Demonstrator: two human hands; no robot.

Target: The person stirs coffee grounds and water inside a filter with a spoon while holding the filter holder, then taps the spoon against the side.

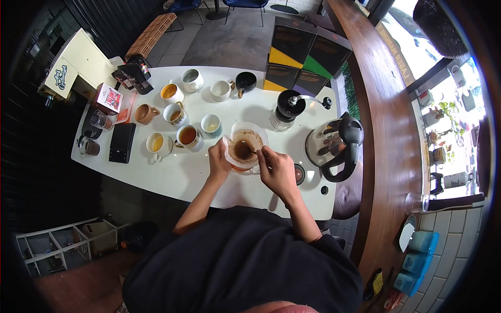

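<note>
A paper filter [255, 136] with wet brown coffee grounds [243, 150] sits in a dripper in front of me. My left hand [219, 160] is closed on the filter's left edge. At the right rim, my right hand [276, 169] has its fingers pinched together near the grounds; whatever lies between them is too small to make out. Just left of the filter stand a pale blue cup [211, 126] and a mug of amber liquid [188, 136]. A round dark-topped item [299, 174] lies beside my right hand.
Several more cups, among them a black mug [245, 82], stand on the white table [182, 180]. A hand grinder [290, 107] and an electric kettle [334, 143] are at the right, a black scale [122, 142] at the left. Stacked boxes [308, 55] stand at the back.
</note>
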